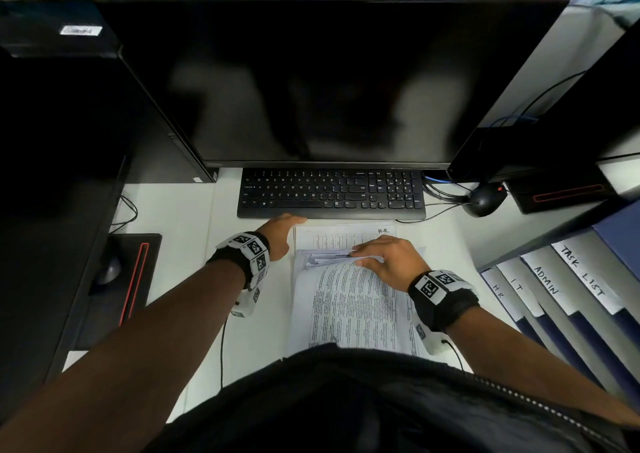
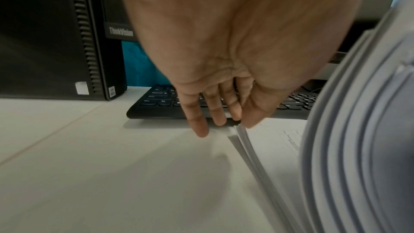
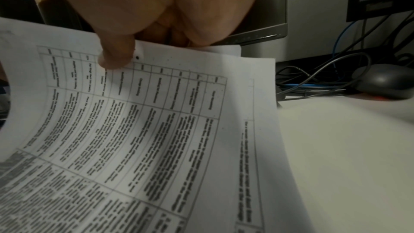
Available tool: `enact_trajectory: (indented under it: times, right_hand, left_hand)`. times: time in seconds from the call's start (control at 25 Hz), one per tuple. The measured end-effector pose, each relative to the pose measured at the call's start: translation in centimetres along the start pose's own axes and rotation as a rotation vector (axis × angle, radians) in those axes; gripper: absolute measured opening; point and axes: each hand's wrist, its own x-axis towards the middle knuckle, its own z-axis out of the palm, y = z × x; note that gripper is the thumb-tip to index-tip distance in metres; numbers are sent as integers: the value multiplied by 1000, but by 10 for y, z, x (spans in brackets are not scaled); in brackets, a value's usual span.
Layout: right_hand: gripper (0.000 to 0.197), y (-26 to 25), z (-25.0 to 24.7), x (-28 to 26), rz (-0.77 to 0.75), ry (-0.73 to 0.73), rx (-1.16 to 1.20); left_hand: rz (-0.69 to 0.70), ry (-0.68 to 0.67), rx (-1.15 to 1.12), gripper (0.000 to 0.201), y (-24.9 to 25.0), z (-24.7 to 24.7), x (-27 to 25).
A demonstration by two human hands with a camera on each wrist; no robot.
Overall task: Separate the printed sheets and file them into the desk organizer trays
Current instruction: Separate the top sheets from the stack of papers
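A stack of printed sheets (image 1: 349, 310) lies on the white desk (image 1: 180, 217) in front of the keyboard. My right hand (image 1: 360, 257) pinches the far edge of several top sheets (image 3: 156, 121), thumb (image 3: 114, 56) on top, and holds them curled back toward me. Underneath, a sheet marked "H.R." (image 1: 346, 236) shows. My left hand (image 1: 294, 220) is at the stack's far-left corner (image 2: 235, 130), its fingers (image 2: 199, 123) straight and touching it. The desk organizer trays (image 1: 568, 290) stand at the right, labelled HR, IT, ADMIN and TASK LIST.
A black keyboard (image 1: 329, 193) lies just beyond the stack, under a large dark monitor (image 1: 311, 82). A mouse (image 1: 483, 201) and tangled cables (image 3: 318, 81) sit at the back right. A black computer tower (image 2: 56, 42) stands at the left, with a mouse pad (image 1: 131, 279) beside it.
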Motion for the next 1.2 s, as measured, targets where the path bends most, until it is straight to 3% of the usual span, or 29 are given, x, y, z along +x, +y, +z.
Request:
enact_trajectory:
  times: [0.08, 0.36, 0.56, 0.76, 0.96, 1.2]
  right_hand:
    - [21, 2, 1, -1, 5, 2, 11]
    - [21, 2, 2, 2, 29, -13, 15]
    - [21, 4, 6, 1, 9, 14, 40]
    - [21, 8, 11, 1, -66, 51, -57]
    - [25, 4, 3, 5, -5, -47, -51]
    - [23, -1, -1, 1, 23, -30, -25]
  left_hand:
    - [-29, 42, -12, 66, -1, 5, 5]
    - [78, 211, -5, 32, 2, 15, 13]
    - [155, 241, -115, 8, 9, 10, 5]
    - [161, 141, -143, 5, 16, 6, -8]
    - [145, 107, -136, 7, 16, 1, -14]
    - [235, 65, -165, 13, 14, 4, -14]
